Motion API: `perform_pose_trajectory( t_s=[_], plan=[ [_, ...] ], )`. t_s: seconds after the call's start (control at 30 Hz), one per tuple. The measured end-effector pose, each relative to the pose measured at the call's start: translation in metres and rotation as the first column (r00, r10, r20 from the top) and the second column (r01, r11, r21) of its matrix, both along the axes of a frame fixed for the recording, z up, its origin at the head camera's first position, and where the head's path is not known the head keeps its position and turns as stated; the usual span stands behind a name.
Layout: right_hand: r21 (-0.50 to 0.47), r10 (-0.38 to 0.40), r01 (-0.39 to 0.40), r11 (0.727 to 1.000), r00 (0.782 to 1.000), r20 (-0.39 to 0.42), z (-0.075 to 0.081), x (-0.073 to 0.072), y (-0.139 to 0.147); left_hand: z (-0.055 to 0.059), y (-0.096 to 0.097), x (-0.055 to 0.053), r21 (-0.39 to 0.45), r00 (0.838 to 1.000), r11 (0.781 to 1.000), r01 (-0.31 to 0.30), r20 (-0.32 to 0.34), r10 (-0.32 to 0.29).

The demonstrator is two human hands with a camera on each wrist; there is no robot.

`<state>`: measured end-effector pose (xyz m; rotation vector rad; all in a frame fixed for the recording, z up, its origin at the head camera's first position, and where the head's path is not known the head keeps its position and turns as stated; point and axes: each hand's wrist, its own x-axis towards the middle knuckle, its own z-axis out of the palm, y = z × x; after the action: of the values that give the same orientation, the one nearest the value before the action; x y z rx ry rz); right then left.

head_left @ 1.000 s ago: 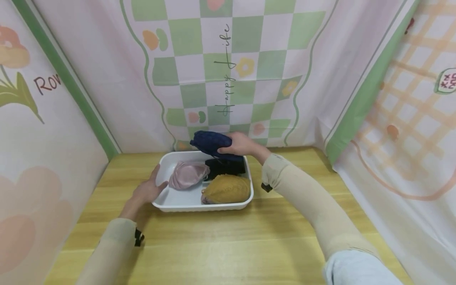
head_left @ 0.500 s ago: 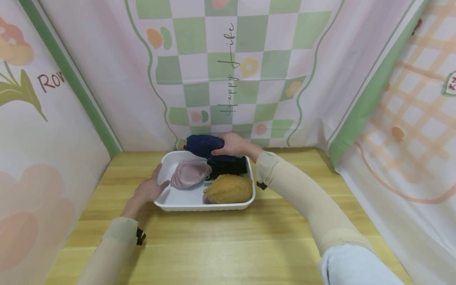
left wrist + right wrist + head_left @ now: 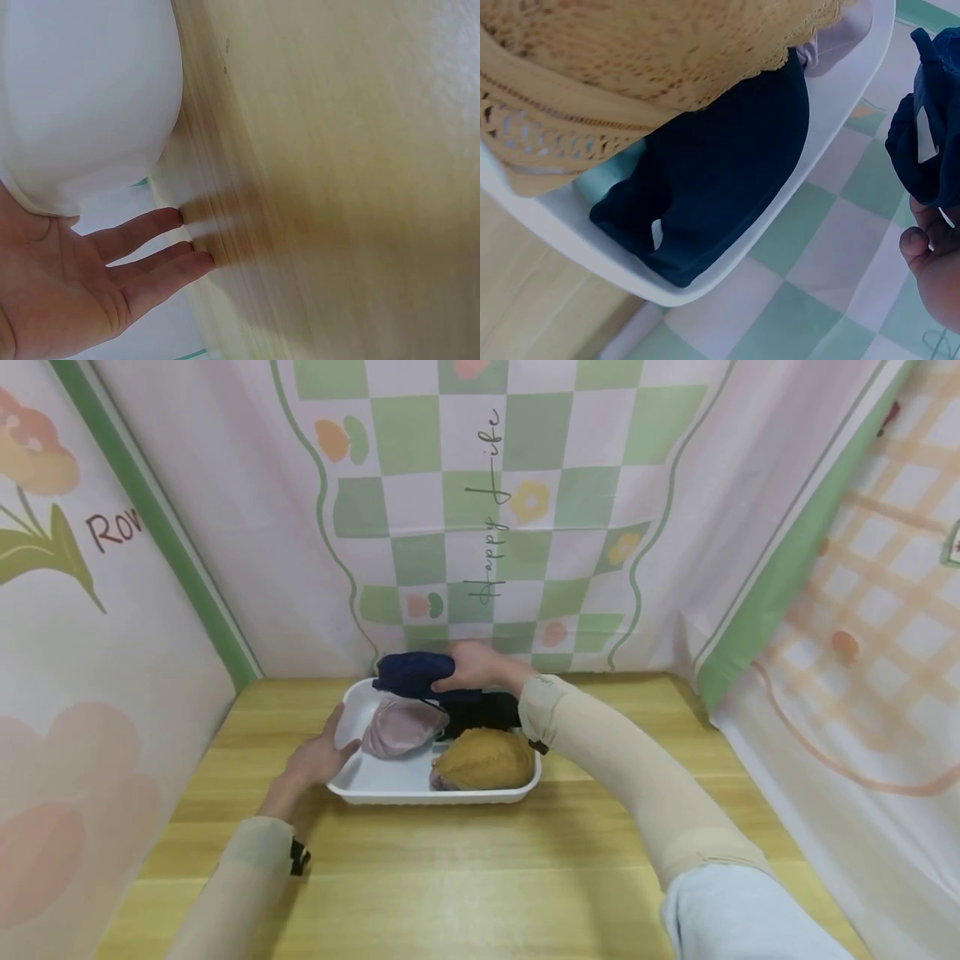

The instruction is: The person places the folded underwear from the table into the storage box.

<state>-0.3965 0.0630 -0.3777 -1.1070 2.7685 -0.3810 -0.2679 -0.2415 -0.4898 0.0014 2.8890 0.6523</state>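
Note:
My right hand (image 3: 474, 667) grips a folded navy blue lace bra (image 3: 412, 675), raised over the back rim of a white tray (image 3: 420, 797). A white tag shows on the bra in the right wrist view. My left hand (image 3: 318, 760) holds the tray's left rim, its thumb over the edge and its fingers (image 3: 169, 279) straight outside the wall. Inside the tray lie a pale pink satin bra (image 3: 401, 728) at the left, a mustard lace bra (image 3: 483, 760) at the front right, and a folded dark garment (image 3: 720, 165) behind it, partly hidden.
The tray stands on a light wooden table (image 3: 450, 877), near its back edge. A green-and-white checked curtain (image 3: 480, 510) hangs right behind it. More printed curtains stand at the left and right sides.
My right hand has moved left and slightly down with the navy bra, from above the tray's back right towards its back left. My left hand keeps its place on the tray rim.

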Motion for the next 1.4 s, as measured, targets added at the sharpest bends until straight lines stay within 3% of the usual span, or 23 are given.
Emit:
perform_pose_trajectory(
  t_s=[0.47,0.77,0.97,1.23,1.4],
  plan=[
    [0.157,0.023,-0.015,0.987,0.999,-0.049,-0.003,0.001,-0.036,0.000,0.000,-0.001,-0.004,1.000,1.000,-0.003,0.004,0.003],
    [0.338,0.008,0.016,0.941,0.997,-0.071,-0.017,0.008,-0.045,0.001,0.001,-0.002,-0.011,1.000,1.000,-0.020,-0.007,0.020],
    [0.299,0.019,-0.007,0.954,0.999,-0.039,-0.021,0.007,-0.043,0.001,0.000,-0.003,-0.009,1.000,1.000,-0.016,0.005,0.016],
    [0.214,0.009,-0.016,0.977,0.999,0.035,-0.014,0.006,-0.027,0.002,0.001,-0.005,-0.005,1.000,1.000,0.002,0.003,-0.002],
    [0.167,0.011,-0.013,0.986,1.000,0.014,-0.015,0.005,-0.017,0.003,-0.001,-0.004,0.010,1.000,1.000,0.005,0.003,-0.005]
  ],
)
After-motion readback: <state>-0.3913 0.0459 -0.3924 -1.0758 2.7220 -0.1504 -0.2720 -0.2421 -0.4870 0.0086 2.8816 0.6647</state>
